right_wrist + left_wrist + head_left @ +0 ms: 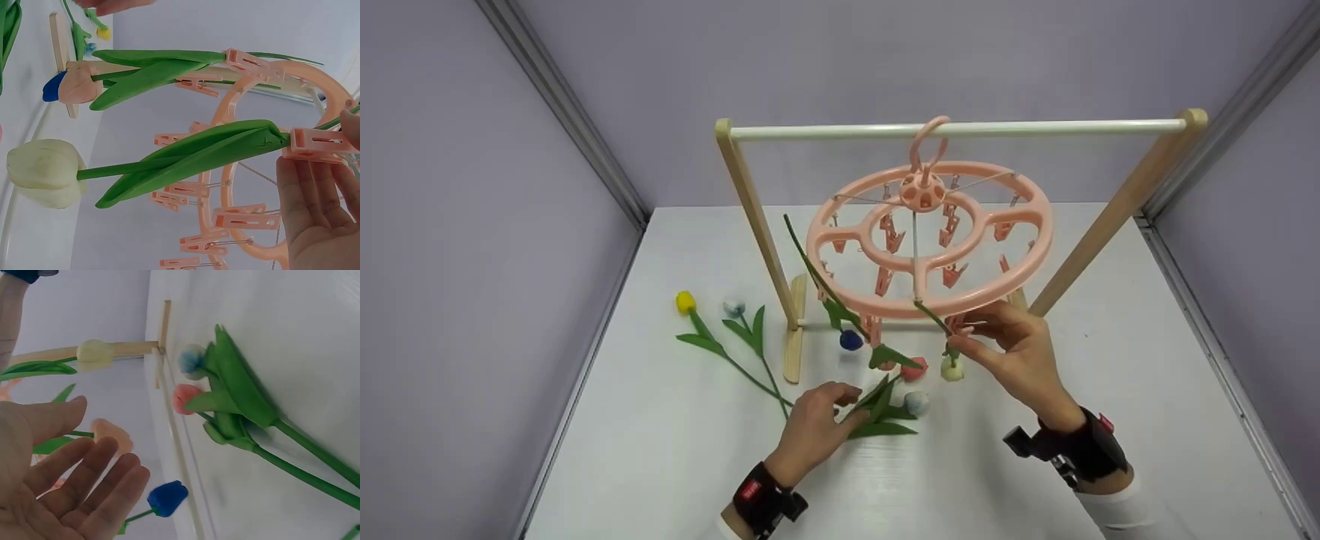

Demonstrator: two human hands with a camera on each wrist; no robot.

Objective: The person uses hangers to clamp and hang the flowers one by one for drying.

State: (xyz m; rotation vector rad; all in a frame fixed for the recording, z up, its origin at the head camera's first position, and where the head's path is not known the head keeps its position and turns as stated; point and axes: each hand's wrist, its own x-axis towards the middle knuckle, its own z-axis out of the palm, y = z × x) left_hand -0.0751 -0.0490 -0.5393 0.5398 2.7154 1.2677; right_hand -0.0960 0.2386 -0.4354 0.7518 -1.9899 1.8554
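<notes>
A round pink clip hanger (1016, 289) hangs by its hook. My right hand (1020, 356) pinches one of its pink clips (318, 143) between thumb and fingers. Held in that clip, a cream tulip (45, 173) hangs bloom-down, its green stem passing through the jaws. My left hand (816, 424) is held low with fingers loosely bent and nothing in them. Beyond it on the table lie a red-pink tulip (185, 399) and a blue-and-white tulip (192, 361). A peach tulip (81, 83) and a blue tulip (167, 498) hang from other clips.
The hanger's hook sits over a white rail (1057, 129) with wooden posts (754, 217) at both ends and a wooden foot (793, 349) at the left. A yellow tulip (685, 302) and a pale blue-white tulip (733, 306) lie left of the stand. Several unused clips dangle.
</notes>
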